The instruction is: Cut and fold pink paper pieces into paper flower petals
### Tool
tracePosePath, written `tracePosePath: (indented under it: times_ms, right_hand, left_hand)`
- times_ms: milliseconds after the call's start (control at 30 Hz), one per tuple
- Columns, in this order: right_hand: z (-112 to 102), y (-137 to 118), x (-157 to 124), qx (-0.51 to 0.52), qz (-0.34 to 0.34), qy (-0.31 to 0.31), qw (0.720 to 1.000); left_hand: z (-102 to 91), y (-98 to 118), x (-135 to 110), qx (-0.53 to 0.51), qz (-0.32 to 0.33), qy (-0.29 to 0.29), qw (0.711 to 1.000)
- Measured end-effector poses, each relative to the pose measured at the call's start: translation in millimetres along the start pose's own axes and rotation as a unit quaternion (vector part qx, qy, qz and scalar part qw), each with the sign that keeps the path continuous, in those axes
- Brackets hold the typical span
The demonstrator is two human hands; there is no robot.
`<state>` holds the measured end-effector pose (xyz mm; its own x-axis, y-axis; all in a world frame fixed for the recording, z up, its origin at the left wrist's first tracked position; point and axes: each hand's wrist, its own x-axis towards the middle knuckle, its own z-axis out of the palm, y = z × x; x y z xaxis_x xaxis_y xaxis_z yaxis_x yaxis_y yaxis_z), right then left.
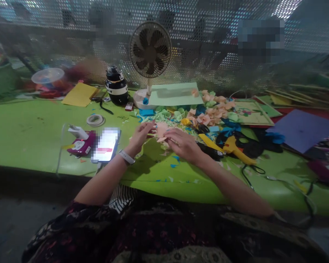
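Both my hands meet over a small pink piece of paper (161,130) on the green table (27,135). My left hand (141,136), with a white watch on its wrist, pinches the paper's left edge with closed fingers. From the right, my right hand (182,144) presses its fingers together on the same paper. Just beyond it lies a heap of folded pink, green and blue paper shapes (205,109).
A phone (106,145) and a magenta pouch (82,144) lie left of my hands. A yellow glue gun (231,146) and scissors (201,128) lie to the right. A desk fan (150,51), a dark bottle (116,86), a tape roll (95,119), coloured paper sheets (301,128) and a mesh screen stand behind.
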<state>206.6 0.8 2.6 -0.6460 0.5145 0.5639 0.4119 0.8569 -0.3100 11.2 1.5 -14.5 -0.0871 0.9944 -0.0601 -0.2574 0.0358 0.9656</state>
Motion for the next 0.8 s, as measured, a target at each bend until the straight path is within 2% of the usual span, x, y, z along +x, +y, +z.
tracePosePath:
  times_ms: [100, 167, 267, 333, 400, 500, 600, 700, 800]
  right_hand:
    - [-8, 3, -5, -0.027, -0.034, -0.006, 0.999]
    - [-7, 5, -10, -0.028, -0.044, -0.011, 0.999]
    - [-4, 8, -16, -0.025, -0.047, -0.018, 0.998]
    - [-5, 7, -18, -0.025, -0.052, -0.015, 0.998]
    - [-7, 3, -19, -0.02, -0.042, 0.011, 0.999]
    - [-13, -7, -17, 0.049, 0.019, 0.052, 0.997]
    - [-13, -14, -14, 0.159, 0.125, -0.01, 0.979]
    - [-11, -12, -12, 0.211, 0.239, -0.085, 0.944]
    - [-11, -8, -11, 0.209, 0.296, -0.084, 0.928]
  left_hand:
    - [2.5, 1, -4, -0.021, -0.051, -0.114, 0.992]
    - [3.4, -1, -6, -0.01, -0.053, -0.162, 0.985]
    - [3.7, -5, -7, 0.012, -0.047, -0.163, 0.985]
    - [3.9, -9, -6, 0.024, -0.037, -0.139, 0.989]
    - [4.7, -15, -6, 0.063, 0.007, -0.103, 0.993]
    - [7.3, -23, -8, 0.156, 0.121, -0.066, 0.978]
    - [10.8, -29, -12, 0.185, 0.182, -0.108, 0.96]
    - [14.2, -26, -17, 0.142, 0.136, -0.17, 0.966]
    - [16.2, -19, -20, 0.084, 0.061, -0.186, 0.977]
